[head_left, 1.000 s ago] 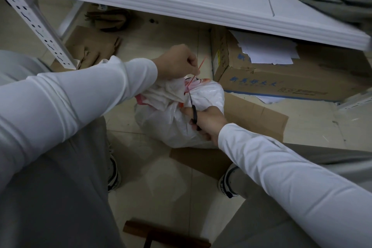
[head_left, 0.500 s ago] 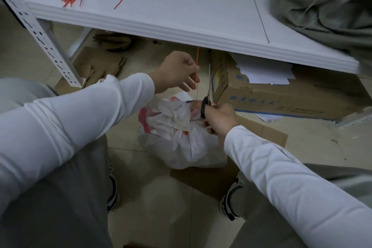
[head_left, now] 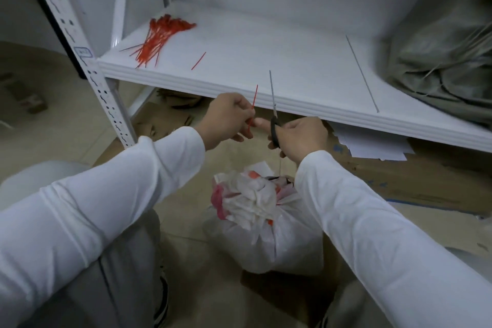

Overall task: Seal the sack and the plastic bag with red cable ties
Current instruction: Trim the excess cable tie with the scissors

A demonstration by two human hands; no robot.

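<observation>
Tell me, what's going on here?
A person crouches at a white shelf. The left hand pinches a short red cable tie piece; the right hand holds scissors, blades pointing up. The plastic bag sits on the floor below, its neck bunched. Spare red ties and a grey sack lie on the shelf.

A white shelf (head_left: 292, 61) is carried by a perforated metal post (head_left: 87, 66); under it stands a cardboard box (head_left: 426, 181) with white papers (head_left: 372, 145) on it; flattened cardboard (head_left: 165, 117) lies on the tiled floor (head_left: 66, 130).
</observation>
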